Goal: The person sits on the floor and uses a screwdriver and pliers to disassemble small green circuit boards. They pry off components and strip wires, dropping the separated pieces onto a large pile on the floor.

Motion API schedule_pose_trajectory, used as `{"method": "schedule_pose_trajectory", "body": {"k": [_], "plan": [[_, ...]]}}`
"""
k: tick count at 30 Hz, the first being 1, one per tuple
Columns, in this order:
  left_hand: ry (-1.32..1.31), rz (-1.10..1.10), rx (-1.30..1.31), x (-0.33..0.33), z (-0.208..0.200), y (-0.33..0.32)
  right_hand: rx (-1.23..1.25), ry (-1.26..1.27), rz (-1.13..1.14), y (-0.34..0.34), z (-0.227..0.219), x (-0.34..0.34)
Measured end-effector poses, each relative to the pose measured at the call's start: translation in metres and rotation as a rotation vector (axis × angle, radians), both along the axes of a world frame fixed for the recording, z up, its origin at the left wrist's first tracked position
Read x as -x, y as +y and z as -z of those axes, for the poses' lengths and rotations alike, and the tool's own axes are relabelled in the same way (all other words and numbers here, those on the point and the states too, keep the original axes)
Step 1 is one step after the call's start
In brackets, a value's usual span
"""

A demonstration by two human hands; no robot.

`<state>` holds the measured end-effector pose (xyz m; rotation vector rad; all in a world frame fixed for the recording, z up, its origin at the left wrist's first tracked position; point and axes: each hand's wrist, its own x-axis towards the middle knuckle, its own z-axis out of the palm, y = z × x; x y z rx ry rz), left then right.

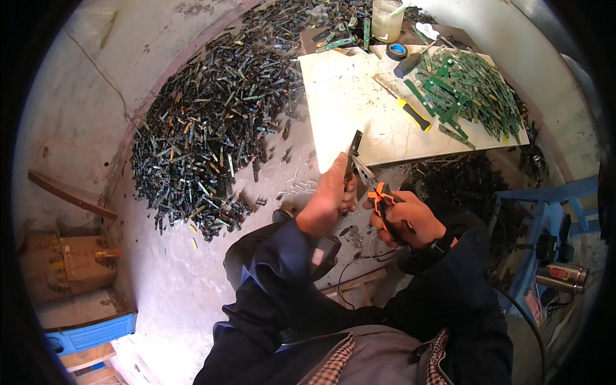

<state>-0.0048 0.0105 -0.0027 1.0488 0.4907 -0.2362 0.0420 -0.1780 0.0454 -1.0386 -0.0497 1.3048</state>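
My left hand (330, 196) is closed around a narrow dark strip (355, 141), whose upper end sticks out past the fingers at the near edge of a pale board (340, 90). In my right hand (416, 219) are long-nosed pliers (383, 194) with orange and black handles. Their jaws point up and left to the strip beside my left fingers; whether they grip it I cannot tell. On the board lie a yellow-and-black screwdriver (416, 114), another dark-handled tool (408, 65) and a heap of green circuit board strips (478, 96).
A large heap of dark strips (205, 135) covers the floor at the left. A roll of blue-centred tape (396, 51) and a cloudy container (387, 22) stand at the back. Right are a blue stool (545, 199) and a steel flask (561, 277); cardboard boxes (70, 266) sit far left.
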Motion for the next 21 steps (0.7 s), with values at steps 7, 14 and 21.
{"method": "schedule_pose_trajectory", "body": {"k": [7, 14, 21], "plan": [[0.010, 0.023, 0.171, 0.000, -0.011, 0.005, -0.085, 0.112, 0.018, 0.005, -0.002, 0.003], [0.051, 0.071, 0.198, 0.005, -0.004, -0.006, -0.128, 0.030, -0.003, 0.011, 0.011, 0.002], [0.067, 0.057, 0.200, 0.001, 0.000, -0.003, -0.072, 0.006, -0.090, -0.009, -0.011, 0.001]]}}
